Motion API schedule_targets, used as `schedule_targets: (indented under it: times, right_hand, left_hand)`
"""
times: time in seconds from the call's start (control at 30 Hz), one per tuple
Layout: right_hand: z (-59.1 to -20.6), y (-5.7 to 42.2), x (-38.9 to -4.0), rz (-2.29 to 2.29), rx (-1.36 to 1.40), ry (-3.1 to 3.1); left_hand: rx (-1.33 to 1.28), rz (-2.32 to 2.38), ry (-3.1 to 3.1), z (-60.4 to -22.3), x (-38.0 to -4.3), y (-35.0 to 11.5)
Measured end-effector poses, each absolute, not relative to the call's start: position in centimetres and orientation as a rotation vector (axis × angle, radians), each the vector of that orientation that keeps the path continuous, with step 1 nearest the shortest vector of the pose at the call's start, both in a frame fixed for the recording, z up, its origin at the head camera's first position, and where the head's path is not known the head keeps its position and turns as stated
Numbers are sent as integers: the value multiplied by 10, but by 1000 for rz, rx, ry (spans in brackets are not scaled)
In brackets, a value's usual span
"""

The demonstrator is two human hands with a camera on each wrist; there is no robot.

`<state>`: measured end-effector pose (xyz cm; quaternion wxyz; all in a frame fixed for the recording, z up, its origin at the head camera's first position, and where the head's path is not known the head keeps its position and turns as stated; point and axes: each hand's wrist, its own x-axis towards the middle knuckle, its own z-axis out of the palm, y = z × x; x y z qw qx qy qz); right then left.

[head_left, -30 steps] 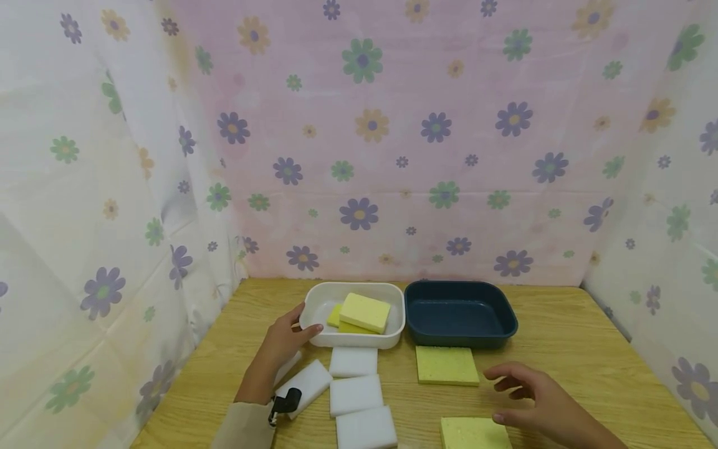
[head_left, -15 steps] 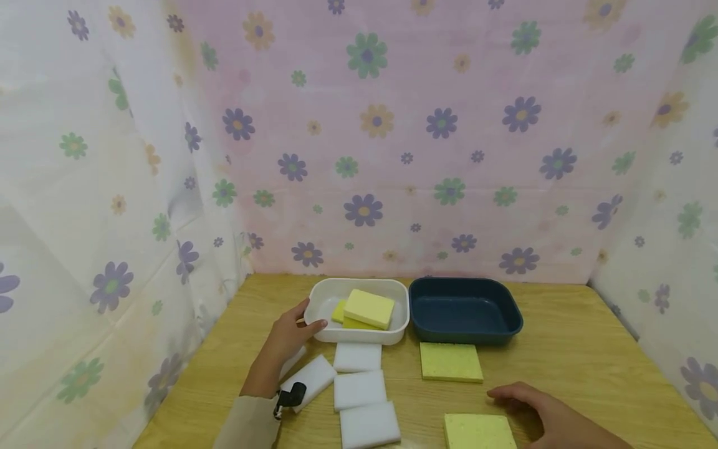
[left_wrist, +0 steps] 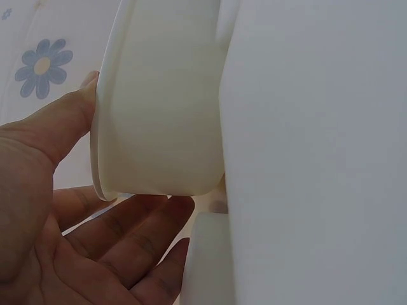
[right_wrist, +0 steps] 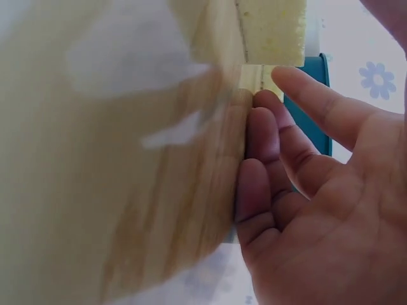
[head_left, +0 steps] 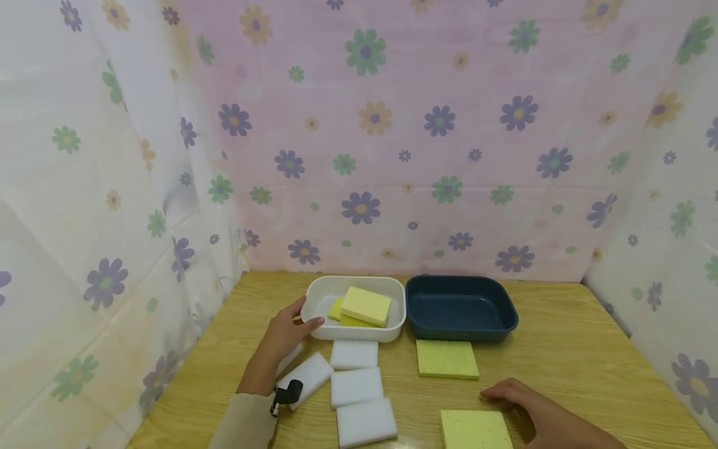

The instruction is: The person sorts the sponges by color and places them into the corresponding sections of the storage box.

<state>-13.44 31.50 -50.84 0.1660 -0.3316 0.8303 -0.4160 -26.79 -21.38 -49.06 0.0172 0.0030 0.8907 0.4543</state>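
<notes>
Half curled, empty, right hand point(head_left: 543, 410) has lowered beside yellow sponge point(head_left: 475, 430); left hand point(head_left: 283, 333) grips white tray point(head_left: 356, 334).

A white rectangular tub point(head_left: 356, 334) stands upright, gripped by the left hand point(head_left: 283, 333); a yellow sponge block point(head_left: 475, 429) lies flat beside the right hand point(head_left: 535, 411).

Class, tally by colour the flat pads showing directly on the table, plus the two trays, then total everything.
White pads: 5 (one partly hidden)
Yellow pads: 2
White tray: 1
Dark blue tray: 1
Total: 9
</notes>
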Motion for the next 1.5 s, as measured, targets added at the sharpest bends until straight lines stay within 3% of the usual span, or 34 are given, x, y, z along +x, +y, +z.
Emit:
schedule_targets:
  times: [0.37,1.1,1.5]
  right_hand:
    - [-512,311,-140,-1210,-1036,2358]
    - [-504,290,-150,-1085,-722,2510]
    - [-502,279,-159,-1006,-737,2576]
  left_hand:
    - [19,1432,2757,-492,-270,-214]
    - [48,1424,2770,-491,-267,-214]
    - [29,1398,2781,-490,-267,-214]
